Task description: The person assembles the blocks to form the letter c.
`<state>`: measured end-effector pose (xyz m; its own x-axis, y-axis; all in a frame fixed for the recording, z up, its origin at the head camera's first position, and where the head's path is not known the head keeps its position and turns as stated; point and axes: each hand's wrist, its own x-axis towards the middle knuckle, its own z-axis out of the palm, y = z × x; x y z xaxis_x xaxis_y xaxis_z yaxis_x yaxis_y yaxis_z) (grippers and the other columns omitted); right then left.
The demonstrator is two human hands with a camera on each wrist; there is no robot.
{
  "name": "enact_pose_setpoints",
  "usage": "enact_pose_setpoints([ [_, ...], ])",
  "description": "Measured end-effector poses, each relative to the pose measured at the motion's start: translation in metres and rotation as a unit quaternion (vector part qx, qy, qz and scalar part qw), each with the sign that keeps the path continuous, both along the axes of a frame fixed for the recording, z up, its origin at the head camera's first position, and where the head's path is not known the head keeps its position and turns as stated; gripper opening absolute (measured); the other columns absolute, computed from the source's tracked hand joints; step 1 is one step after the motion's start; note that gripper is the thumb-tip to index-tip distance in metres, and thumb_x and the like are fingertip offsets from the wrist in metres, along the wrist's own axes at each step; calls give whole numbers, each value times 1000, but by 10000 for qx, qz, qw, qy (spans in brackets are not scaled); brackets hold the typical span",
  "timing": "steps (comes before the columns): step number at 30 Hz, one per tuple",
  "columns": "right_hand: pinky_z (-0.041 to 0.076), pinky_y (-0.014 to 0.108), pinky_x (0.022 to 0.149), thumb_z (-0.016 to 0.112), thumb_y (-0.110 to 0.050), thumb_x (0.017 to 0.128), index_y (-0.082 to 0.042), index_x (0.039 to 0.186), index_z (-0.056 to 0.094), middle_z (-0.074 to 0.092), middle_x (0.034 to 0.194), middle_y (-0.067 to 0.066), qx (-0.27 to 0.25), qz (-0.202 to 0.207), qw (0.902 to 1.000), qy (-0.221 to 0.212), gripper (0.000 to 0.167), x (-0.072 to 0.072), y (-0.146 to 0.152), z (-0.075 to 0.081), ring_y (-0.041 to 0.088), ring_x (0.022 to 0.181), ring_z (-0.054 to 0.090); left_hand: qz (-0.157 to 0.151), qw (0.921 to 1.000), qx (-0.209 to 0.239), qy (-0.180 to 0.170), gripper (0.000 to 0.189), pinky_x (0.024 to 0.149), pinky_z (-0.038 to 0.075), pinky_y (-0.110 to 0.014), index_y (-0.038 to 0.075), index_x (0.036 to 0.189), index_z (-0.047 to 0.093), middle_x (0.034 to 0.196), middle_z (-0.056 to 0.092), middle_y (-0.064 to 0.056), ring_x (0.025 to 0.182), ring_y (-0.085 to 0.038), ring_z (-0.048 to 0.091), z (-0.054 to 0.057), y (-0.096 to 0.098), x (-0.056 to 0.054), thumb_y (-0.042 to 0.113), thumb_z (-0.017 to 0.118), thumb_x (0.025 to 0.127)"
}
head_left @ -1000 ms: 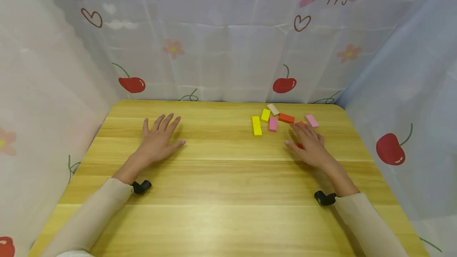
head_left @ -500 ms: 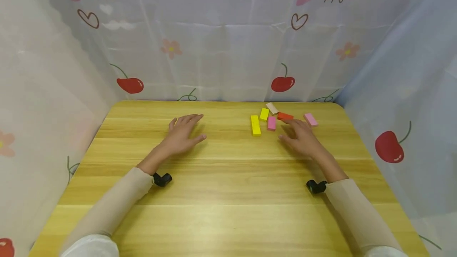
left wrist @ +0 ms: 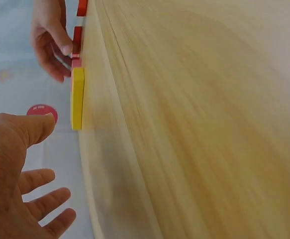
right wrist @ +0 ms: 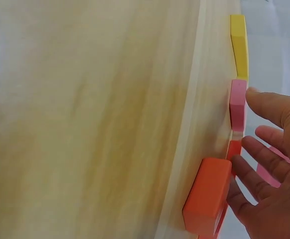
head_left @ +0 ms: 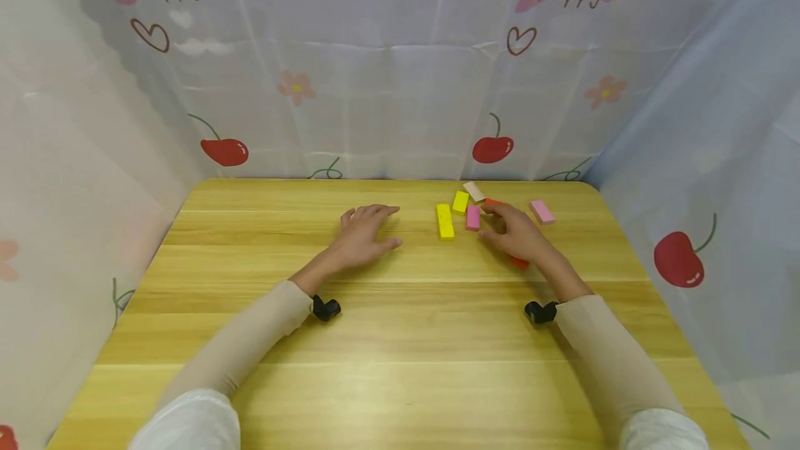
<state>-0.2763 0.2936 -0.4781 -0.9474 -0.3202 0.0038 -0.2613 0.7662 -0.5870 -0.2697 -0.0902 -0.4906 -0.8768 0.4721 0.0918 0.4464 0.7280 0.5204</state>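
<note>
We hold both arms forward, the left arm [head_left: 240, 339] and the right arm [head_left: 609, 349] slanting inward, so that our hands come nearer each other than our forearms do. Our left hand [head_left: 357, 236] is held with its thumb [left wrist: 38, 128] well apart from the fingers [left wrist: 49, 203], which are spread and slightly bent. Our right hand [head_left: 520, 233] also keeps a gap between thumb and fingers, its fingers loosely bent. Both wrists show bare below the sleeves.
</note>
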Motion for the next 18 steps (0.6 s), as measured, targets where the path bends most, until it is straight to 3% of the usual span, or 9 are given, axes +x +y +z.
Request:
enact_pose_setpoints([
  [11, 41, 59, 126, 75, -29, 102, -7, 161, 45, 57, 158, 20, 9, -114, 9998, -155, 70, -9, -5, -1, 40, 147, 54, -45, 9998, 78, -203, 79, 123, 25, -67, 24, 166, 43, 167, 47, -5, 155, -36, 42, -2, 52, -14, 52, 74, 99],
  [18, 42, 59, 127, 77, -26, 101, -6, 161, 45, 55, 159, 20, -178, -61, 9995, -243, 71, -12, -6, 0, 40, 147, 53, -4, 9996, -1, -297, 88, 124, 22, -66, 26, 167, 39, 172, 42, -3, 156, -34, 38, -4, 73, -23, 53, 79, 94],
])
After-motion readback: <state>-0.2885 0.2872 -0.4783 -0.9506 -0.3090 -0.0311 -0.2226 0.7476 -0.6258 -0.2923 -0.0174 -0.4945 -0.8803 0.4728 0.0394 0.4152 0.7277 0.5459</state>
